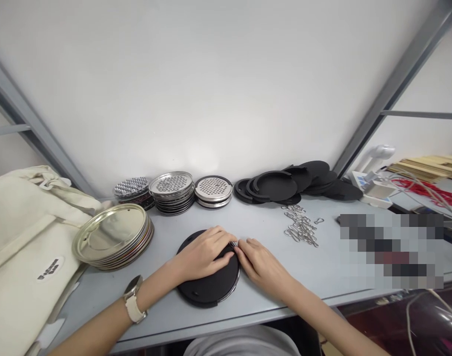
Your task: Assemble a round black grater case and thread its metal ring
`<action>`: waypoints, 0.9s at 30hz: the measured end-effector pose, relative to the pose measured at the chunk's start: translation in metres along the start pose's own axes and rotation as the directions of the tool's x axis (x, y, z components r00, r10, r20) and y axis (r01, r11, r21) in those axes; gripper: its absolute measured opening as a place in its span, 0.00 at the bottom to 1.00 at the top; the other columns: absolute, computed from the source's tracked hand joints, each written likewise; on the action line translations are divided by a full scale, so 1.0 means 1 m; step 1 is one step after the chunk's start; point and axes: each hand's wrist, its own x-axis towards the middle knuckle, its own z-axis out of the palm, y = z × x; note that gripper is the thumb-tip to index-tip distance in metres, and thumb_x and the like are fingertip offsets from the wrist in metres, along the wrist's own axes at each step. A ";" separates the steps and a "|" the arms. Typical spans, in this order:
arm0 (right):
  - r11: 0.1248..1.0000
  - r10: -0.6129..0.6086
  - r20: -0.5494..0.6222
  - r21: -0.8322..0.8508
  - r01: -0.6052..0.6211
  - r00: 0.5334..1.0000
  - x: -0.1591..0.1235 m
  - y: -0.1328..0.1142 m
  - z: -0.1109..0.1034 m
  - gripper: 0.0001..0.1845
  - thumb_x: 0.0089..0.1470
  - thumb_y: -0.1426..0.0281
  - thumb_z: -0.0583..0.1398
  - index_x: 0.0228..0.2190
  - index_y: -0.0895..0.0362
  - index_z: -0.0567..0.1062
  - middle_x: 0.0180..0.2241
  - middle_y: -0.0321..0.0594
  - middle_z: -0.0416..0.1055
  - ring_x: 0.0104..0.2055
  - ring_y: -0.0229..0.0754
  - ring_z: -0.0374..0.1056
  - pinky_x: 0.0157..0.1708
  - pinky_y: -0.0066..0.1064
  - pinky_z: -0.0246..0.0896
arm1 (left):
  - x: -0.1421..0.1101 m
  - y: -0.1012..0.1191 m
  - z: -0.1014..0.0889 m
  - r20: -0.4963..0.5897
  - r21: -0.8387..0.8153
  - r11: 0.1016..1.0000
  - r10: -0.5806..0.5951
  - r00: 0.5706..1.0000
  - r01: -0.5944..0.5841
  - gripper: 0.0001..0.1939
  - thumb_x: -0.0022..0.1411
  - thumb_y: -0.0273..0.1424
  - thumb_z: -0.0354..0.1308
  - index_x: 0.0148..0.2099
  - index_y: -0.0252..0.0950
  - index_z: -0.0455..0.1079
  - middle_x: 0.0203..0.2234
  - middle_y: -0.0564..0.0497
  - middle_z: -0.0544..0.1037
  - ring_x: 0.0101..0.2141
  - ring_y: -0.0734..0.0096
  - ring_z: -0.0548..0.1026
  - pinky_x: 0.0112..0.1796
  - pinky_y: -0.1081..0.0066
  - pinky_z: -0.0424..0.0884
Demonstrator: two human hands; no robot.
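Note:
A black round disc (211, 289) lies flat on the table in front of me, with a shiny metal rim showing along its right side. My left hand (207, 252) rests over the disc, its fingers and thumb closed at the right edge. At that same edge my right hand (261, 264) has its fingers pinched together, touching the rim close to my left fingertips. A small bit of metal glints between the two hands; its kind is too hidden to tell. Beyond my right hand lies a loose pile of metal S-shaped hooks (302, 230).
Gold-coloured round lids (114, 232) are stacked at left beside a cream bag (21, 247). Along the wall stand stacks of perforated metal discs (172, 185) and a heap of black discs (277, 187). Wooden strips (418, 168) and red cords (429, 192) lie far right.

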 end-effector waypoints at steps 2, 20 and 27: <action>1.000 -0.007 0.001 -0.001 0.007 1.000 0.000 -0.001 -0.001 0.10 0.62 0.73 0.46 0.29 0.55 0.61 0.25 0.36 0.59 0.30 0.40 0.58 0.30 0.31 0.54 | 0.000 0.001 0.000 0.003 0.015 1.000 0.004 1.000 -0.004 0.10 0.64 0.27 0.49 0.49 0.34 0.62 0.39 0.47 0.71 0.42 0.63 0.67 0.45 0.63 0.65; 0.998 -0.038 0.012 -0.051 0.038 0.999 -0.002 0.000 0.000 0.10 0.61 0.75 0.45 0.29 0.55 0.60 0.24 0.36 0.59 0.29 0.41 0.57 0.30 0.31 0.53 | 0.000 0.002 0.000 -0.018 0.102 0.994 0.046 0.999 -0.044 0.10 0.65 0.29 0.48 0.48 0.34 0.63 0.36 0.46 0.71 0.40 0.63 0.68 0.43 0.63 0.66; 0.997 -0.044 0.007 -0.068 0.044 0.999 0.000 0.000 -0.001 0.10 0.62 0.74 0.45 0.29 0.56 0.62 0.25 0.36 0.60 0.29 0.41 0.57 0.30 0.31 0.54 | 0.000 0.001 0.000 0.021 0.099 0.994 0.036 0.999 -0.038 0.10 0.65 0.29 0.48 0.48 0.34 0.63 0.36 0.46 0.71 0.40 0.62 0.68 0.43 0.62 0.66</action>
